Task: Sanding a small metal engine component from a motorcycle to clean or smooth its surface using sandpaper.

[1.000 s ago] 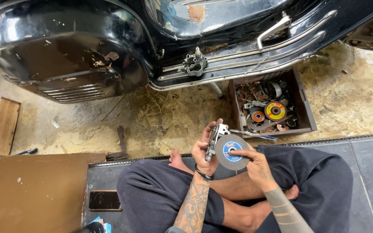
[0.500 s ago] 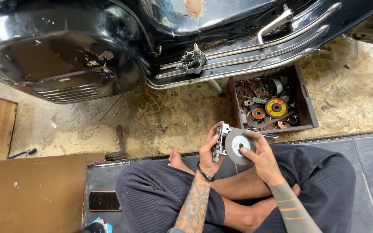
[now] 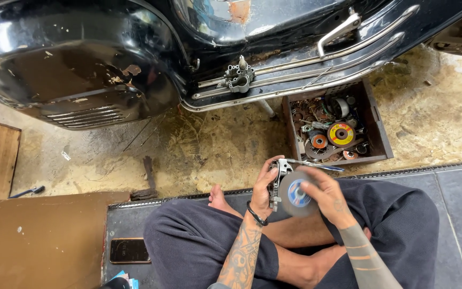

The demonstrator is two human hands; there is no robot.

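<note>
The person sits cross-legged on the floor. The left hand (image 3: 266,184) wraps around a small metal tool (image 3: 279,176), perhaps a grinder head, above the lap. The right hand (image 3: 324,195) presses curled fingers on the grey disc (image 3: 295,197) mounted against it. Just beyond, a wooden box (image 3: 378,134) holds assorted worn discs (image 3: 341,133).

— Posture?
— I sit cross-legged, both forearms reaching forward over my lap, bare foot showing near my left knee.
— Left hand (image 3: 263,187)?
— Raised, fingers curled shut round what it holds, thumb side toward the right; dark band at the wrist.
— Right hand (image 3: 324,195)?
— Just right of the left, palm down, fingers spread and bent, fingertips pressing leftward.
</note>
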